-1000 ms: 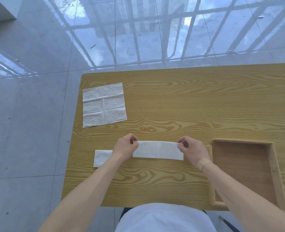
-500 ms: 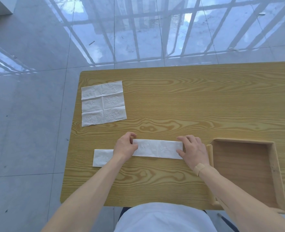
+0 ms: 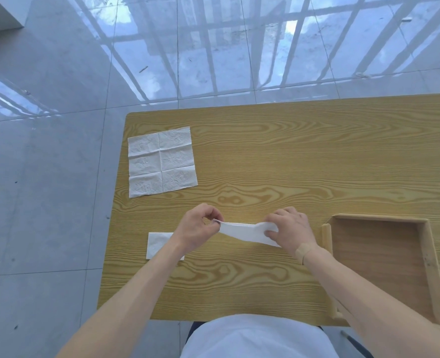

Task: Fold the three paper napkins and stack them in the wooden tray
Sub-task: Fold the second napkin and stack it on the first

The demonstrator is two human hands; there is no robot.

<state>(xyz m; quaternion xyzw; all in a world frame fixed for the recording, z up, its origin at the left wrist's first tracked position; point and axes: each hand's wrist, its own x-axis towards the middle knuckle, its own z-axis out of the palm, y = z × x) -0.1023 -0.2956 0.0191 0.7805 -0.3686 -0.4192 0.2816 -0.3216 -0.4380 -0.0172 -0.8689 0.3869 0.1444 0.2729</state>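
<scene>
Both hands on one folded napkin strip (image 3: 242, 230), held between them over the near-middle of the wooden surface (image 3: 291, 156). Left hand (image 3: 197, 228) has a closed pinch grip on the strip's left end, thumb and fingertips together on the paper. Right hand (image 3: 290, 229) is clamped on the right end, fingers curled over the top, thumb pressed on the paper from the near side. Strip looks lifted at the left grip and sags down toward the right grip; lower right corner pokes out below the right hand, cannot tell if it touches the surface. A tan plaster (image 3: 303, 250) sits on the right wrist.

Small folded napkin (image 3: 158, 244) lies flat on the surface just left of the left grip, partly hidden under the left forearm, close to the surface's left edge. Unfolded napkin (image 3: 162, 161) lies flat beyond and left of the left grip, well apart from it, creased into six panels, near the far-left corner.

Wooden tray (image 3: 380, 262) sits just right of the right grip, near side running to the surface's front edge; right forearm crosses over its near-left corner. No napkin in the tray.

Person in a white top (image 3: 255, 337) stands at the near edge. Glossy grey tiled floor (image 3: 45, 177) around the surface, with reflected window bars.
</scene>
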